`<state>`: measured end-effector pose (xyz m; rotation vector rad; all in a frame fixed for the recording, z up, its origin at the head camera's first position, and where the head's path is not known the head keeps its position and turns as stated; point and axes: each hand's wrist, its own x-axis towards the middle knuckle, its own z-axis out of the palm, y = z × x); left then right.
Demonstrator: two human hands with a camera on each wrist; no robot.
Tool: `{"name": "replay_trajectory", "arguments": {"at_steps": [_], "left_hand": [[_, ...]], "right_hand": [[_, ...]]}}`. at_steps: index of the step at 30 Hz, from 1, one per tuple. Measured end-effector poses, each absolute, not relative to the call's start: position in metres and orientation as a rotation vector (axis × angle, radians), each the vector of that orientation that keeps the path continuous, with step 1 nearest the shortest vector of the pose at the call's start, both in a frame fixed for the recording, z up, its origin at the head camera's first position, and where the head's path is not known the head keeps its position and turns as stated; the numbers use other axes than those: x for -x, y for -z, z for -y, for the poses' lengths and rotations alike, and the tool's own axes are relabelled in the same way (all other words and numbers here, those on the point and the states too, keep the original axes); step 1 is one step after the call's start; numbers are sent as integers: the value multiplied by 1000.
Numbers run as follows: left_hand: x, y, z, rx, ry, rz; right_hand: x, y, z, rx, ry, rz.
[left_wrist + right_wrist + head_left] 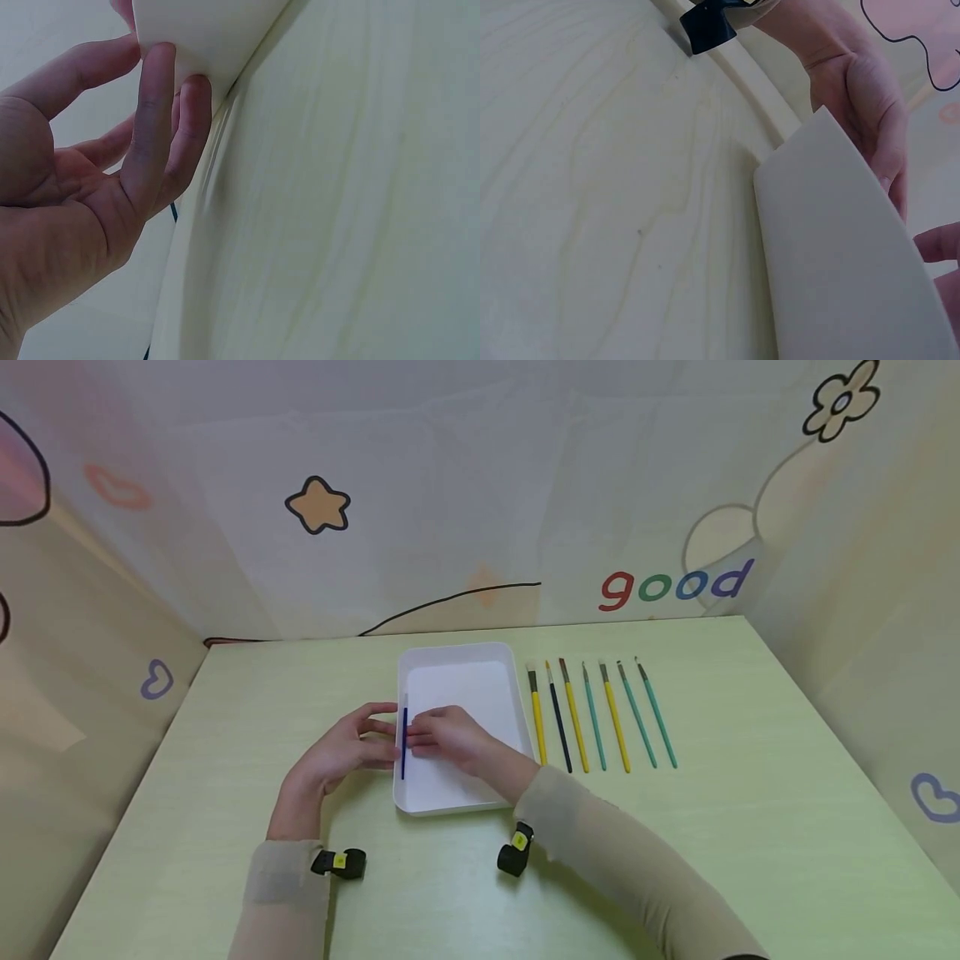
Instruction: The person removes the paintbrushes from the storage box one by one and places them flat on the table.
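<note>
A paintbrush with a dark blue handle (pixel 404 743) lies lengthwise along the left side inside a white rectangular tray (pixel 465 672). Reaching into the tray, my right hand (pixel 457 739) has its fingertips right at the brush's handle, pointing left. My left hand (pixel 348 752) is outside, with fingers spread and their tips touching the tray's left wall. In the left wrist view, the fingers (pixel 154 112) of that hand meet the tray's outer wall (pixel 206 34). The right wrist view shows the tray's side (pixel 832 240), which hides the right fingertips.
Right of the tray, several paintbrushes lie in a row, among them a yellow one (pixel 537 727), a dark-handled one (pixel 559 727) and a teal one (pixel 657 718). They rest on a pale green wood-grain table (pixel 750 827). A printed curtain (pixel 450 485) hangs behind the table and along both sides.
</note>
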<state>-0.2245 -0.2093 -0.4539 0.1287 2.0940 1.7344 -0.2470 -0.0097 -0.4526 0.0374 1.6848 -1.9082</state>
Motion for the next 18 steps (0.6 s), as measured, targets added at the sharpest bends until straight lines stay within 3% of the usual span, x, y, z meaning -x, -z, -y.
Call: {"name": "replay_trajectory", "arguments": {"at_steps": [18], "left_hand": [[225,454,216,-215,-1729,-2033]], "right_hand": [[237,467,19,137,1793,-1988]]}}
